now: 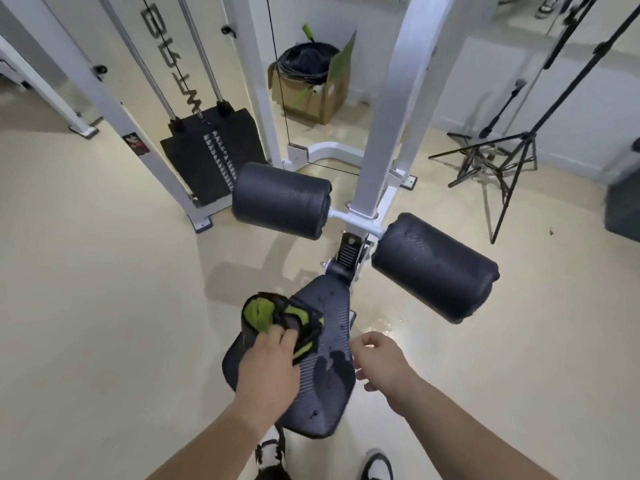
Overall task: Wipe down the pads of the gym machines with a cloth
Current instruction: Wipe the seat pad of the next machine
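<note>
Gripping hand: the left hand (pixel 268 362) reaches in from below with its fingers curled into the cloth (pixel 273 315) — the fingertips are lost in the folds.
Cloth against the grip: most of it sticks out ahead of the knuckles, away from the person, and only its near end is under the fingers.
Cloth's place: on the far left part of the seat pad (pixel 322 386), lapping past the pad's left edge.
Cloth's look: crumpled, lime-green pile with black edging and black patches.
Seat pad's look: dark, ribbed along its right side, dotted with small drops, with a couple of glossy, wet-looking blotches near the middle.
Right hand (pixel 377 362): loosely curled and holding nothing, just beside the seat pad's right edge — whether a finger touches the edge, I cannot tell.
Beyond the seat: the left roller pad (pixel 280 200) and the right roller pad (pixel 433 268), both dark and finely textured, stick out either side of the white upright (pixel 381 116).
Further back: a weight stack (pixel 211 157), a cardboard box (pixel 311 91) and black tripod stands (pixel 491 161) on the cream floor (pixel 104 271).
Underfoot: black-and-white shoes (pixel 270 455) below the seat.
</note>
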Demonstrator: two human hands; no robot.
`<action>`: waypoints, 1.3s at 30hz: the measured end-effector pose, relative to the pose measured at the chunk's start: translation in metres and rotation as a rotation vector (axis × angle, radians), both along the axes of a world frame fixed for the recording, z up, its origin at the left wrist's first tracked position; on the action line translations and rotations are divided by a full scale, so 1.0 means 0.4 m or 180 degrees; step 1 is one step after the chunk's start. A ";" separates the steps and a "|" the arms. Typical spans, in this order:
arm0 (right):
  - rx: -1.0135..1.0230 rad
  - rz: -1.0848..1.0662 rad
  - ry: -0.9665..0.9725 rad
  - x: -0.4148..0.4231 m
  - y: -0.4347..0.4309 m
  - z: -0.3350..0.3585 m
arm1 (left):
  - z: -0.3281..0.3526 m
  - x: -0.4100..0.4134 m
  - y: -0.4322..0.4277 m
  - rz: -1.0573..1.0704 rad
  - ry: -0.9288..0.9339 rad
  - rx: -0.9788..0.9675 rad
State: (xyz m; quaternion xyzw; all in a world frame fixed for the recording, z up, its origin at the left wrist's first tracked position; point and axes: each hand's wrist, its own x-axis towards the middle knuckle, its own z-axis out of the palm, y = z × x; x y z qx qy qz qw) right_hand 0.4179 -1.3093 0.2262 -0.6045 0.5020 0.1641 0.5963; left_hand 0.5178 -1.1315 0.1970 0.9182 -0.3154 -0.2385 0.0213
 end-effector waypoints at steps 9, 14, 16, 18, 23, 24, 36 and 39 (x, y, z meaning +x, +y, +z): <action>-0.0982 0.0457 0.0662 0.110 0.044 -0.285 | -0.253 0.068 0.093 -0.0949 0.0079 0.0006; -0.1325 0.0650 0.0982 0.144 0.013 -0.343 | -0.362 0.150 0.028 -0.1301 -0.0040 -0.0036; -0.1379 0.0799 0.1083 0.150 -0.001 -0.357 | -0.389 0.219 -0.037 -0.1417 -0.0320 -0.0064; -0.1430 0.0905 0.1122 0.153 -0.002 -0.365 | -0.410 0.269 -0.133 -0.1306 -0.0562 -0.0087; -0.1549 0.0656 0.1023 0.137 0.016 -0.380 | -0.438 0.246 -0.243 -0.0604 -0.0598 -0.0283; -0.1524 0.0597 0.0990 0.132 0.016 -0.385 | -0.429 0.223 -0.215 -0.0630 -0.0589 -0.0344; -0.1919 0.2109 0.1091 0.165 0.046 -0.343 | -0.380 0.282 0.097 -0.0260 -0.0910 0.0150; -0.1946 0.2043 0.1017 0.182 0.033 -0.344 | -0.380 0.174 0.037 0.0289 -0.0869 -0.0107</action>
